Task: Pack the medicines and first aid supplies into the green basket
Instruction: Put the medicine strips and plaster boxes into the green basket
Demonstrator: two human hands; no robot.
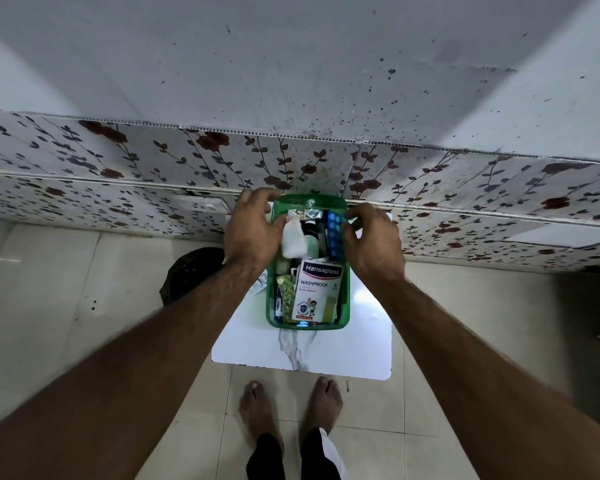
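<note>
left hand [252,230] over green basket [307,325]; right hand [374,244] gripping blue blister strip [335,233]

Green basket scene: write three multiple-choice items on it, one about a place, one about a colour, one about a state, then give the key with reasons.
1. Where does the green basket stand?
A. on the floor tiles
B. on the small white marble-look table
C. on a chair

2. What colour is the blister strip at the right hand?
A. blue
B. red
C. yellow

3. How is the Hansaplast box placed?
A. lying outside the basket
B. held in the left hand
C. standing inside the basket, printed face up

Key: 1 B, the basket sits on the tabletop with the white surface showing around it. 2 A, the strip shows rows of blue blisters. 3 C, the box stands among the other packs within the basket's walls, with neither hand on it.
</note>
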